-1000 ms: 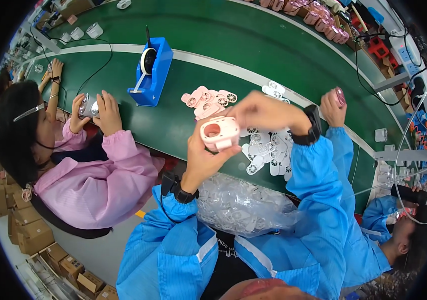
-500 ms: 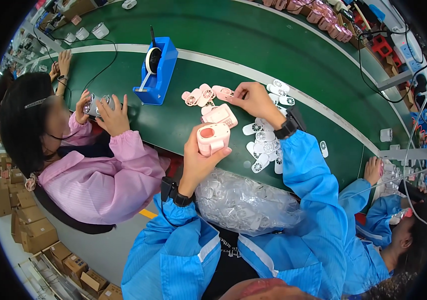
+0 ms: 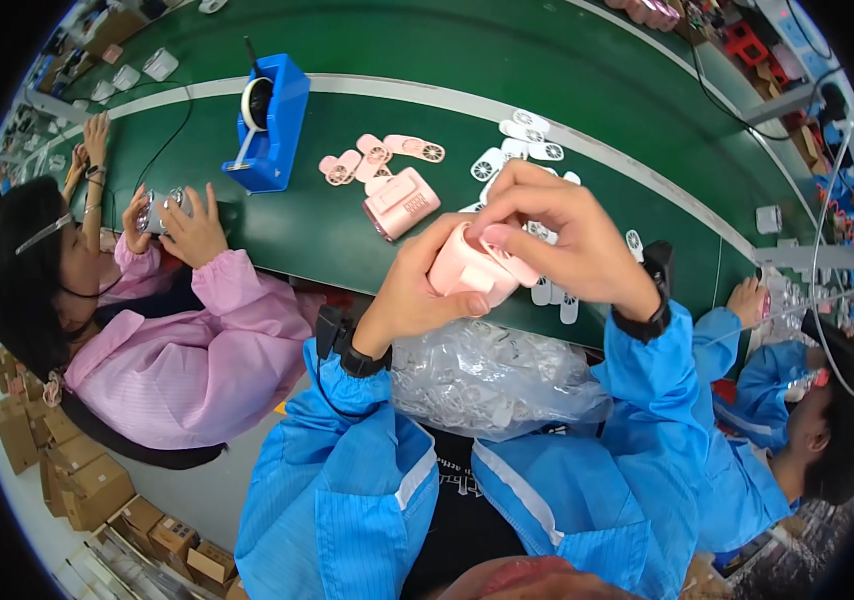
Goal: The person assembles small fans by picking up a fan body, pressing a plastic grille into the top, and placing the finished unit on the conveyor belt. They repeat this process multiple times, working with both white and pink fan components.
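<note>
My left hand [image 3: 415, 287] wraps round a pale pink plastic housing [image 3: 464, 272], tilted in front of me above the table edge. The fingers of my right hand [image 3: 569, 228] are bent and pinched over the housing's top, on a flat pink oval cover [image 3: 513, 263] against its rim. The fingertips are partly hidden. Just beyond lies a second pink housing [image 3: 402, 203] on the green table [image 3: 337, 235]. Several pink oval covers with round spoked grilles [image 3: 374, 150] lie behind it. Similar white covers [image 3: 524, 128] spread out beyond and beneath my right hand.
A blue tape dispenser [image 3: 282, 125] stands at the left back. Before me rests a clear plastic bag [image 3: 492, 385] filled with white parts. A co-worker in pink [image 3: 182, 355] handles a device on the left; another person in blue [image 3: 747, 470] sits on the right.
My right hand has come from the pink covers on the table to the housing. My left hand has turned the housing and moved it right. The view has shifted slightly.
</note>
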The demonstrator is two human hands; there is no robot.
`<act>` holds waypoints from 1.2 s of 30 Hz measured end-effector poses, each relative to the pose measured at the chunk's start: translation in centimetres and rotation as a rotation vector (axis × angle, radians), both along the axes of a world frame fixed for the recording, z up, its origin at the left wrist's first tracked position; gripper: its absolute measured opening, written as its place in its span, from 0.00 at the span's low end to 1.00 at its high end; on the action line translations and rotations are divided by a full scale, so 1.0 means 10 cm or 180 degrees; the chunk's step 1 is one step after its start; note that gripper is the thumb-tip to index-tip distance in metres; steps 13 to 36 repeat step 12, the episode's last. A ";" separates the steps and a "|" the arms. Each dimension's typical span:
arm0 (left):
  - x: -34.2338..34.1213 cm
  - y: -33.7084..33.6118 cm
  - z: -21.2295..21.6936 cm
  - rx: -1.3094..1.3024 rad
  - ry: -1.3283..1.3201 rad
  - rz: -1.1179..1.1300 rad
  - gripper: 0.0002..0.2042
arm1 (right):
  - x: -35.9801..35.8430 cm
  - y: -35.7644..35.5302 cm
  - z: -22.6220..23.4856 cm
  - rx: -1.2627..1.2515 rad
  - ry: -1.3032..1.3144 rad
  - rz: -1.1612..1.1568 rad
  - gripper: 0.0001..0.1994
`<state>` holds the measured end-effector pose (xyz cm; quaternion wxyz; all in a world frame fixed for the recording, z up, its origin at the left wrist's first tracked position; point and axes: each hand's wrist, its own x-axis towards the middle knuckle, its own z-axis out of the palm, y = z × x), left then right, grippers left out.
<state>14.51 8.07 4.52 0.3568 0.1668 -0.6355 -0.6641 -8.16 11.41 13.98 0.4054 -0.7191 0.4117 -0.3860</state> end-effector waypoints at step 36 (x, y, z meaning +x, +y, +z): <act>-0.18 0.10 0.03 -0.0368 -0.0379 0.0117 0.37 | 0.03 0.68 -0.31 -0.1082 0.0763 -0.1338 0.18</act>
